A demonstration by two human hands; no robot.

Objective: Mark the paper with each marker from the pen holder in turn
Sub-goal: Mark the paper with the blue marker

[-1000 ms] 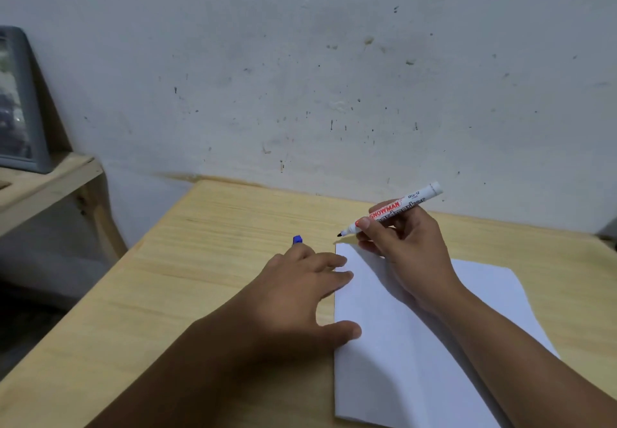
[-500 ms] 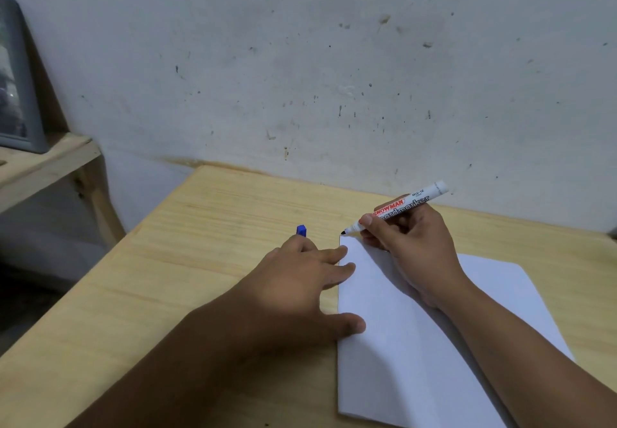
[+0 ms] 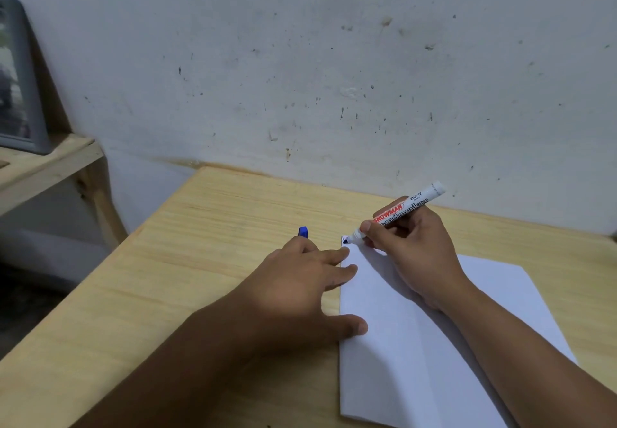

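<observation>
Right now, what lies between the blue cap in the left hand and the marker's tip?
In the head view, only bare wooden table separates the blue cap from the marker tip at the paper corner.

We've got a white marker (image 3: 402, 213) with a red and black label, and a dark mark at the white paper (image 3: 417, 344)'s 11 o'clock corner. Blue cap (image 3: 303, 231) on the pale wood-grain table (image 3: 200, 260), and the white wall (image 3: 334, 77) is speckled dark.
</observation>
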